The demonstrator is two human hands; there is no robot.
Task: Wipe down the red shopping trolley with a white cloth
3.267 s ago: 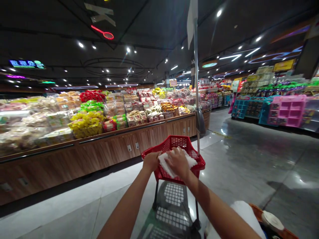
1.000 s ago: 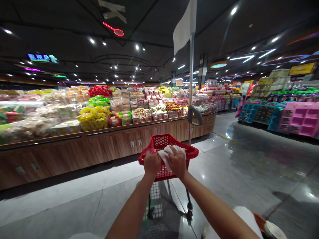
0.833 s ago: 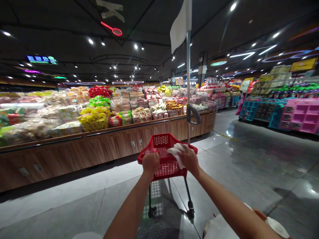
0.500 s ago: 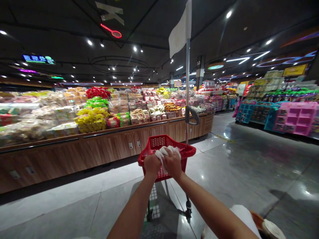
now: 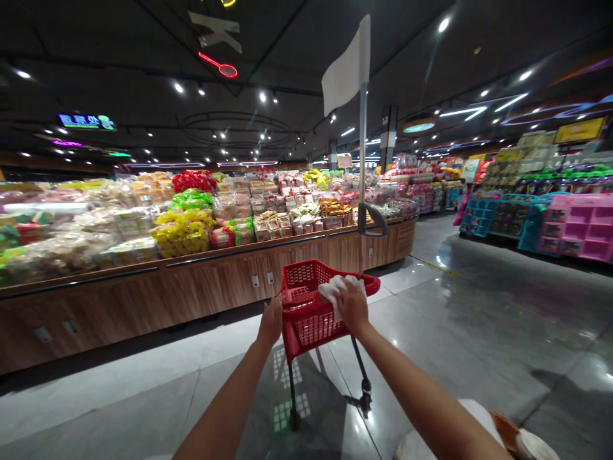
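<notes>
Left hand (image 5: 271, 322): fingers at the basket's left rim, touching it; whether they grip I cannot tell.
Right hand (image 5: 353, 309): closed narrowly on a white wipe (image 5: 339, 289).
Wipe position: bunched on the right rim of the red plastic basket (image 5: 311, 332), under my right fingers.
Basket support: wheeled metal frame (image 5: 359, 361), standing on the polished floor (image 5: 454, 332).
Behind basket: metal pole (image 5: 363, 166) carrying a white flag (image 5: 345, 67).
Left of me: wooden counter (image 5: 96, 313) piled with bagged snacks (image 5: 182, 233).
Right of me: pink shelf unit (image 5: 579, 223).

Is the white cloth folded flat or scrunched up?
Scrunched: the cloth bunches in lumps under the right hand on the red basket's rim.
</notes>
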